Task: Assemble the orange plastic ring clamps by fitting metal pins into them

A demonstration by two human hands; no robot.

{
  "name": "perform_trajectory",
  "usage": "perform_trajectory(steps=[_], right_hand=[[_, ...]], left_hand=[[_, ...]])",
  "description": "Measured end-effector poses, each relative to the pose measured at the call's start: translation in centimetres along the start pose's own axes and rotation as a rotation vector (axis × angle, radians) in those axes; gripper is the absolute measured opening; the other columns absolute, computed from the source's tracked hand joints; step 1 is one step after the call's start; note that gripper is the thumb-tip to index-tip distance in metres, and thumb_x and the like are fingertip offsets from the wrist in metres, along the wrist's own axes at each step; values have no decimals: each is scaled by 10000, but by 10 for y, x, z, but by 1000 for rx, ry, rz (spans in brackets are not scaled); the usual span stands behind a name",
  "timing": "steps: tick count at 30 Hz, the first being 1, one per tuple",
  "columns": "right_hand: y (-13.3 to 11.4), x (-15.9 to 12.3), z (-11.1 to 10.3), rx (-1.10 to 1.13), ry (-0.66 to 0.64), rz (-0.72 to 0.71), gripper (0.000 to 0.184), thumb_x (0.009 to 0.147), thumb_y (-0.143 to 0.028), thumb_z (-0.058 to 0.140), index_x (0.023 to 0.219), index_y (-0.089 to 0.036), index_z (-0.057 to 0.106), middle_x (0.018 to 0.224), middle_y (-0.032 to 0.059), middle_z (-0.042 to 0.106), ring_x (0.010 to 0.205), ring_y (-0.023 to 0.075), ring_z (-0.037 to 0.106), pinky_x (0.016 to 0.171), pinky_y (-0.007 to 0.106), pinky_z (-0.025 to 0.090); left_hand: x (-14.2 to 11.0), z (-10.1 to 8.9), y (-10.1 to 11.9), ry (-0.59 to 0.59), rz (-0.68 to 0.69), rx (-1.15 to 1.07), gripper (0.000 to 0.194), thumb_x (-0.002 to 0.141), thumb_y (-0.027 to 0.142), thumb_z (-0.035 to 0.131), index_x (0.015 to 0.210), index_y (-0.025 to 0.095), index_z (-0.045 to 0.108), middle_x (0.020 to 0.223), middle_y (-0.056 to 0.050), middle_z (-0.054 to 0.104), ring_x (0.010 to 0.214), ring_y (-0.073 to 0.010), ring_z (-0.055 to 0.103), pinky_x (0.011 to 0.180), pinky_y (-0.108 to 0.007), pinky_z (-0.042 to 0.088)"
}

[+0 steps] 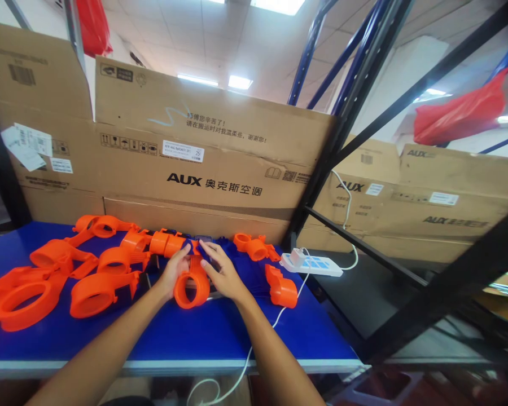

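Note:
Over the middle of the blue table, my left hand [175, 272] and my right hand [222, 272] hold an orange plastic ring part [202, 285] between them. Its round opening faces me and hangs below the fingers. My left fingers curl against one side, and the right thumb and fingers press the other. Small dark blue pieces show at the fingertips of both hands; what they belong to is unclear. Behind my left hand lies a row of orange cylindrical parts [165, 243]. Dark items under and behind my hands are partly hidden.
More orange ring parts [91, 294] spread over the left of the blue table [186, 341]. Others [283, 288] sit on the right, near a white power strip [322, 265] and its cable. Cardboard [220, 163] stands along the back; a black rack post [322, 169] rises at right.

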State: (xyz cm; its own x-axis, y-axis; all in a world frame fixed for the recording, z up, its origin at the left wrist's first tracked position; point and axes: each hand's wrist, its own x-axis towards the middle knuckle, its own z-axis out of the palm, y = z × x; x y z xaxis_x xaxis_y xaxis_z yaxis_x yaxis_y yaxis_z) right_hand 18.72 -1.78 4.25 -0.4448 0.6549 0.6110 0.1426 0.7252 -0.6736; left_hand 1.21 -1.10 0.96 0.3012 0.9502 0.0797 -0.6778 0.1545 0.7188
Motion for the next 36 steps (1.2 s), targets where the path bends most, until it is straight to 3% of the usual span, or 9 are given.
perform_trajectory(steps=[7, 14, 28, 36], right_hand=[[4, 0, -5, 5, 88, 15, 390, 983, -447, 573, 1352, -341, 637, 1396, 51, 591, 1327, 230, 523, 1167, 431, 364], [1, -2, -14, -18, 173, -14, 364, 935, -399, 650, 1290, -324, 685, 1362, 62, 628, 1290, 254, 558, 1142, 456, 390], [7, -2, -12, -74, 184, -15, 293, 906, -359, 697, 1194, -320, 739, 1342, 64, 643, 1261, 250, 589, 1119, 455, 424], [15, -2, -15, -83, 124, 11, 492, 915, -381, 682, 1386, -276, 584, 1393, 79, 620, 1285, 257, 579, 1111, 446, 438]], left_hand=[[-2, 1, -3, 52, 144, -14, 476, 810, 387, 759, 1208, 169, 617, 1054, -119, 755, 944, -275, 741, 831, -393, 589], [7, -5, -1, 214, 368, 61, 411, 716, 298, 837, 1084, 205, 678, 1085, -47, 745, 1024, -215, 701, 858, -301, 546], [6, -4, -4, 211, 385, 128, 449, 706, 291, 865, 1098, 198, 665, 1119, -67, 709, 1044, -226, 674, 876, -333, 550], [9, -9, -6, 195, 478, 113, 569, 685, 245, 866, 1218, 233, 664, 1209, -73, 675, 1148, -258, 644, 1007, -409, 510]])
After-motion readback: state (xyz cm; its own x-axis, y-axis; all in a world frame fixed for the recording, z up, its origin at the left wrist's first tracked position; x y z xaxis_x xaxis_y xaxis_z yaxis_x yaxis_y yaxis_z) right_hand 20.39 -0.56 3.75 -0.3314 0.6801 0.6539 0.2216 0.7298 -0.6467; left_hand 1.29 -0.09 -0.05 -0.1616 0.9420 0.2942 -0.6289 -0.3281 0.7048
